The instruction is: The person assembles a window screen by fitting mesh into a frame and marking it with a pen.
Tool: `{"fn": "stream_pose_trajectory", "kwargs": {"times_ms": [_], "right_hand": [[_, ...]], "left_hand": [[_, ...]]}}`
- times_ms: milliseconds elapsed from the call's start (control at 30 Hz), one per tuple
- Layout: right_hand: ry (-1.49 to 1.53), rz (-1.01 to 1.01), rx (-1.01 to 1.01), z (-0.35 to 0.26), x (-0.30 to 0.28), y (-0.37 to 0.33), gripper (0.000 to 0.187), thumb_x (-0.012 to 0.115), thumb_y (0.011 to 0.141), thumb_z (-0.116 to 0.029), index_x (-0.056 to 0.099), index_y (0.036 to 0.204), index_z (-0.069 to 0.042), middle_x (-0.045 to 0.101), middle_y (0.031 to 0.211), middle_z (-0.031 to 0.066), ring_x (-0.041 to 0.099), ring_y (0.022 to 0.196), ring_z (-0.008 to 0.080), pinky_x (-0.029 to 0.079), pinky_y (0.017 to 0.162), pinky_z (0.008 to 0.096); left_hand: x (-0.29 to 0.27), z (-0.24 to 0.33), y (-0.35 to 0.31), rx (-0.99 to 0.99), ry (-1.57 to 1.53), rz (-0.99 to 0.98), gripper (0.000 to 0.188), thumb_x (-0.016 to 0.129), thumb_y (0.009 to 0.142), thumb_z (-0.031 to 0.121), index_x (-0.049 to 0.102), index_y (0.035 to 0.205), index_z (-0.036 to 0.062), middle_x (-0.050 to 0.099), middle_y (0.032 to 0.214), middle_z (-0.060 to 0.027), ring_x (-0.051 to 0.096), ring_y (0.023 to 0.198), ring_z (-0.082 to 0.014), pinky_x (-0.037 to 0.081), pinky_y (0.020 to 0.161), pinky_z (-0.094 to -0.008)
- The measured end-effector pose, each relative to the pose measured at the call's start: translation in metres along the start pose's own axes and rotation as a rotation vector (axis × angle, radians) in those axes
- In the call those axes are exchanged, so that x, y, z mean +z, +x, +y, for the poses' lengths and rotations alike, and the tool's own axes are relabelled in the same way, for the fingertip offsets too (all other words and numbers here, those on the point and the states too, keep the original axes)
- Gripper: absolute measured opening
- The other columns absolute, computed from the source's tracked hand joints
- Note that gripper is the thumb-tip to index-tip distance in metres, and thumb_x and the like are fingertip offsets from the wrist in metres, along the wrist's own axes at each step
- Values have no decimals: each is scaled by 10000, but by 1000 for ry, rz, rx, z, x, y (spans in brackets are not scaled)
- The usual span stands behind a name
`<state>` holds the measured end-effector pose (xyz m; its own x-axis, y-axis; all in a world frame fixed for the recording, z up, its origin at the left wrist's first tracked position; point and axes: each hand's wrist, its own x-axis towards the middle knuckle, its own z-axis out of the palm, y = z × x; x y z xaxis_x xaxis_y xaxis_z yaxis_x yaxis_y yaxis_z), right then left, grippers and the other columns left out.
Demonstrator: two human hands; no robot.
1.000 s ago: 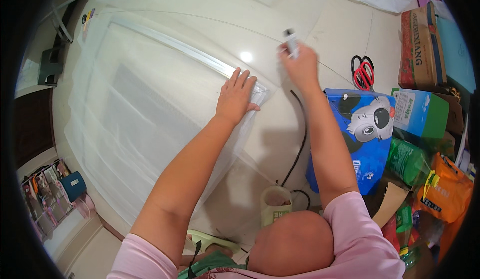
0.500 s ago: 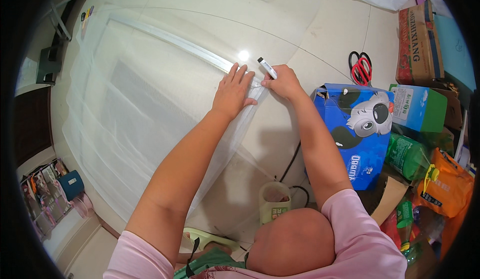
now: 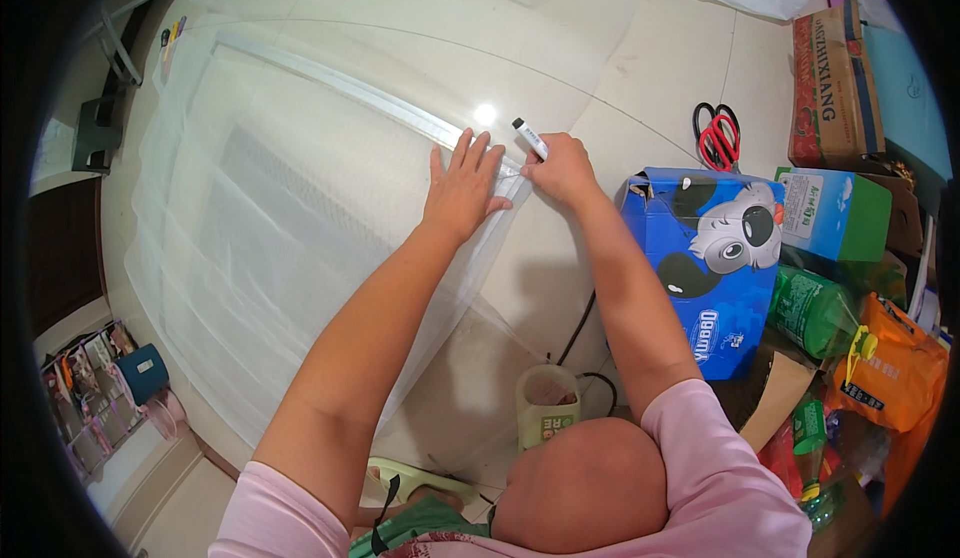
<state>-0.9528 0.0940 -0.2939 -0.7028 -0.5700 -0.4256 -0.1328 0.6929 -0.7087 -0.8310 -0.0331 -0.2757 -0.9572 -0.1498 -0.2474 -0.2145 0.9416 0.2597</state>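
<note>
A sheer white mesh sheet [image 3: 270, 288] lies spread over a pale rectangular frame [image 3: 350, 86] on the tiled floor. My left hand [image 3: 462, 196] rests flat near the frame's right corner, fingers spread, pressing on the mesh. Just to its right, my right hand [image 3: 562, 170] is closed around a white marker [image 3: 531, 140]. The marker's black end points up and away, while its lower end is hidden by my fingers. My right fingertips are at the corner, beside the mesh edge; whether the marker touches it I cannot tell.
Red-and-black scissors [image 3: 719, 140] lie beyond a blue box [image 3: 700, 278] by my right forearm. Cartons [image 3: 835, 88], a green bottle [image 3: 808, 310] and an orange bag [image 3: 895, 358] crowd the right side. A pale green slipper [image 3: 547, 398] and a black cable [image 3: 577, 333] are near me.
Very little differs. The fingers of my left hand are slightly more spread, and my right hand stays at the corner with the marker.
</note>
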Motion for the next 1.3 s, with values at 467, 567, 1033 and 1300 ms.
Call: {"fn": "stream_pose_trajectory", "kwargs": {"times_ms": [467,567,1033,1300], "right_hand": [[55,37,18,3,1,-2,49,624,657,-88,654,673,-53,638,670,160,631,661,314,498,638,375],[96,24,43,7,-2,-1,67,624,651,-71,649,706,-42,640,680,152,629,661,304,498,633,370],[323,12,155,17,-16,-13,125,688,638,-94,633,710,-8,630,634,99,609,554,191,493,585,320],[14,26,61,9,-7,-15,113,676,679,-136,632,687,-33,636,662,143,626,623,293,494,614,370]], "left_hand": [[1,0,-1,-28,-63,-22,647,684,763,335,375,1305,165,279,1434,-77,158,1378,-283,208,1050,-592],[0,1,0,-25,-72,-24,647,682,765,336,374,1308,166,277,1434,-80,154,1378,-285,207,1052,-590],[3,2,-1,4,-63,-17,606,674,774,326,398,1307,243,264,1436,-95,144,1375,-306,207,1055,-585],[1,2,0,-11,-125,-26,613,694,759,297,408,1299,244,266,1435,-99,138,1378,-310,200,1056,-589]]}}
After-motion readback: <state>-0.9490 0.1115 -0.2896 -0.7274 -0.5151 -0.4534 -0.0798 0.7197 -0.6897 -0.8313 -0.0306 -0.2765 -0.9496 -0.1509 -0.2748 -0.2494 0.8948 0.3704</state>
